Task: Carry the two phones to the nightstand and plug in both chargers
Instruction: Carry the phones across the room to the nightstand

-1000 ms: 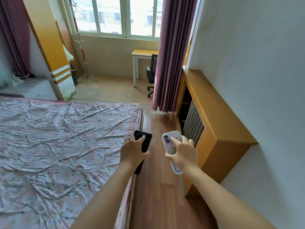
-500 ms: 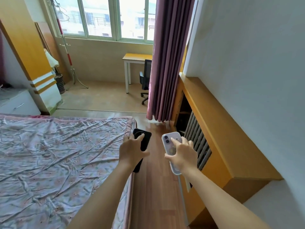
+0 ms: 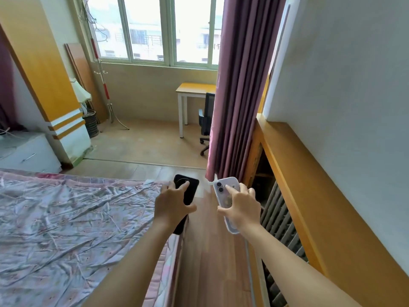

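My left hand grips a black phone, back side up, held out over the bed's corner and the floor. Beside it, my right hand grips a white phone in a clear case, its two camera lenses facing up. Both phones point away from me, about level with each other. A white nightstand with a drawer stands at the far left beyond the bed; white cables lie on its top. No charger plug shows clearly.
A bed with a wrinkled pink sheet fills the lower left. A wooden floor aisle runs between the bed and an orange cabinet along the right wall. Ahead hang a purple curtain, with a desk and office chair behind.
The view has advanced along the aisle and turned slightly left, so the bed's far edge and the nightstand sit closer. Both hands keep the same hold on the phones.
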